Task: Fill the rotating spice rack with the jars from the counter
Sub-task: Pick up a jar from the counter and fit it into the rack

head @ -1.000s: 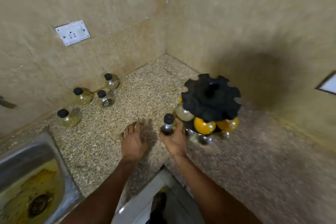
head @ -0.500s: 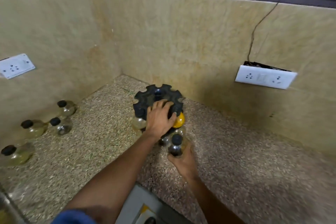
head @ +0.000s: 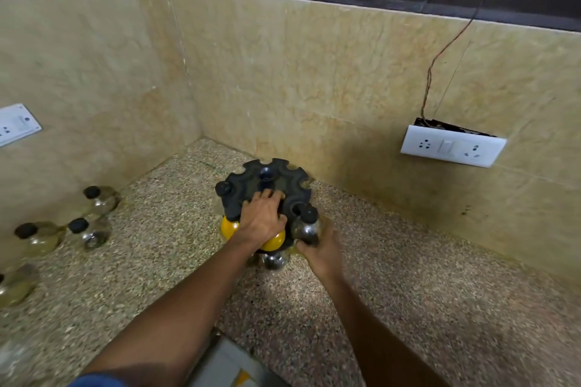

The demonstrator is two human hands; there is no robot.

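The black rotating spice rack stands near the counter's back corner, with notches round its top disc. My left hand lies flat on the rack's top, fingers spread over it. My right hand grips a dark round jar with a black cap at a notch on the rack's front right edge. Two yellow jars hang below the disc, partly hidden by my left hand. A jar cap sits in a left notch. Several clear jars with black caps stand along the left wall.
The speckled granite counter runs right, bounded by beige tiled walls. A white socket plate with a loose wire is on the right wall. Another socket is on the left wall. A counter edge lies just below my arms.
My left hand stays on the rack's top. My right hand has lifted the dark jar from low in front of the rack up to a notch on its front right edge.
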